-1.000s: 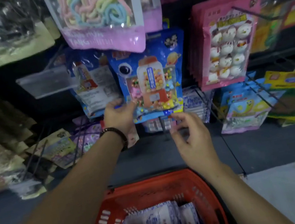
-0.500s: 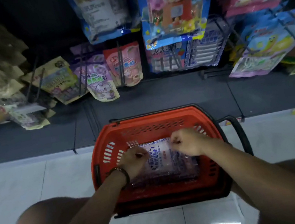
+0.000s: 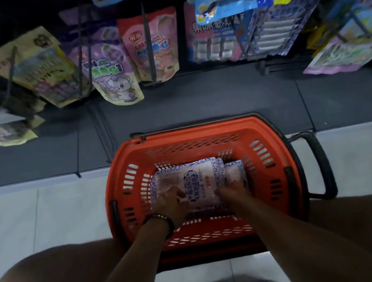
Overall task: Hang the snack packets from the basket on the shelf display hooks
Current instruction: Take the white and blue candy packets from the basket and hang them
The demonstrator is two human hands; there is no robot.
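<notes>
left grip (image 3: 172,203) is clamping the white-blue packet (image 3: 196,178) at its near edge | right grip (image 3: 232,191) is clamping the same packet just beside | red basket (image 3: 194,137) is surrounding both grips

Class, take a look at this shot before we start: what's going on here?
A person reaches into a red basket that stands on the floor below rows of hanging snack packets. The left hand and the right hand are both on the near end of the top white-and-blue packet, which lies flat on another packet, not yet lifted. Blur hides whether the fingers grip it or only rest on it.
</notes>
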